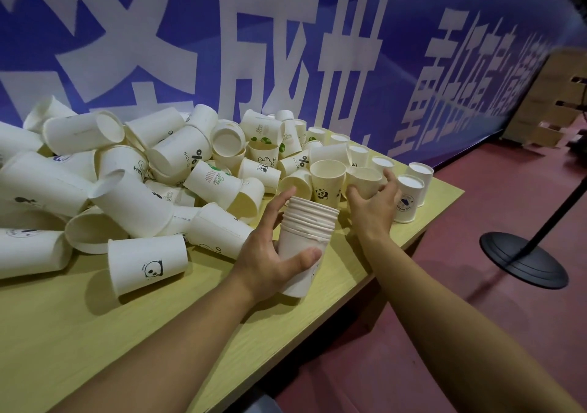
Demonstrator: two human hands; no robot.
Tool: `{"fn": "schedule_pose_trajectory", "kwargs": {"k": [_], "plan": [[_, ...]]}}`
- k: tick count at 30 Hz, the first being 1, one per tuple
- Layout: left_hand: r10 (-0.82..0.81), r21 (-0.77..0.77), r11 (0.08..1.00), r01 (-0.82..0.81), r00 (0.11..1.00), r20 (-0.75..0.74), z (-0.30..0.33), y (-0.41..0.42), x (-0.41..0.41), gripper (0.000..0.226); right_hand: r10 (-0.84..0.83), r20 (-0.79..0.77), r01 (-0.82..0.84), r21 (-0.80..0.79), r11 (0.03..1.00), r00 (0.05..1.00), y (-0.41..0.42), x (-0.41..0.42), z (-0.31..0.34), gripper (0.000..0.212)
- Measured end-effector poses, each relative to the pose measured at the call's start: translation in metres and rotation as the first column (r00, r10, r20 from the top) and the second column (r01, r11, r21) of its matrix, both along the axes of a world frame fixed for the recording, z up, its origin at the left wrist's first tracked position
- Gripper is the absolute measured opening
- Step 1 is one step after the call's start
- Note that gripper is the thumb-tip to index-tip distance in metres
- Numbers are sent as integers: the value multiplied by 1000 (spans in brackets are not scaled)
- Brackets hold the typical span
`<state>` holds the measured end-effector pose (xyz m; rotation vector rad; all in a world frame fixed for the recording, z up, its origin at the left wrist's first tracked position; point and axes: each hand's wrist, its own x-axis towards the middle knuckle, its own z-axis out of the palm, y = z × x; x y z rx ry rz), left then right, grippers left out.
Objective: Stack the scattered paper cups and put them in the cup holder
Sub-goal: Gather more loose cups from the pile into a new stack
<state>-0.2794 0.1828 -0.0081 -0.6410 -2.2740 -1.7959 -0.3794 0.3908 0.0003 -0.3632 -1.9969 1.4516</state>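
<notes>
Hands: left [270, 247] grips cup stack [305, 241], right [374, 203] grasps loose cup [365, 181].

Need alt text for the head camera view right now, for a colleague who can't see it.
A person's left hand grips a nested stack of paper cups above a wooden table, while the right hand closes on an upright cup. Scattered cups are heaped at left before a blue banner.
</notes>
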Motion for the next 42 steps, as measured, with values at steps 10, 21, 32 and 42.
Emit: {"fn": "schedule_pose_trajectory", "kwargs": {"k": [10,21,32,42], "plan": [[17,-50,999,-22,996,-86,3,2,5,94,283,-319,-340,-141,930,905,-21,72,51,55],[116,-157,975,-156,965,-237,0,7,9,106,532,-255,-564,-70,823,807,-55,105,44,72],[290,31,957,-289,944,-161,-2,0,-1,98,454,34,-425,421,801,890,-45,61,77,21],[283,54,959,-279,952,-114,-3,0,-3,97,105,603,-612,775,158,791,-26,-92,125,61]]}}
